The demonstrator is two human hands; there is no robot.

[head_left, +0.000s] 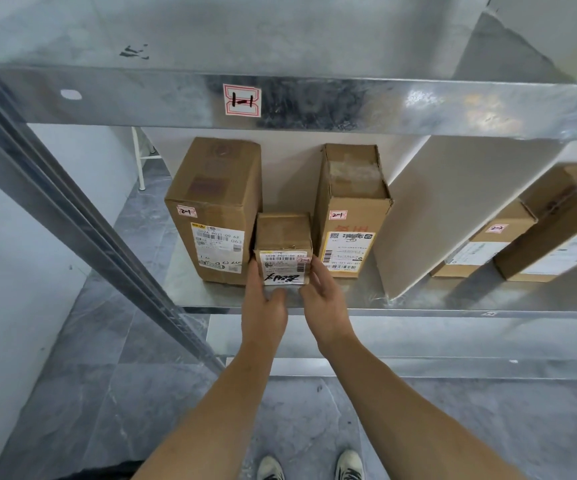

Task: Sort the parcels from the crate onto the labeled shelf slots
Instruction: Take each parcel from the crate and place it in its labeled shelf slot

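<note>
A small brown parcel (283, 237) with a white shipping label sits on the metal shelf (218, 296), between a tall left box (216, 202) and a tall right box (349, 202), both tagged 2-1. My left hand (263, 306) holds the small parcel's left side and lower front. Fingers of my right hand (323, 299) lie along its right side, the thumb at its lower front edge. A label reading 1-1 (242, 100) is stuck on the shelf beam above.
A white divider panel (453, 202) leans to the right of the tall boxes. Beyond it lie more cardboard parcels (522, 244), one tagged 2-2. A slanted metal upright (83, 209) runs at the left. Grey tiled floor (107, 393) and my shoes are below.
</note>
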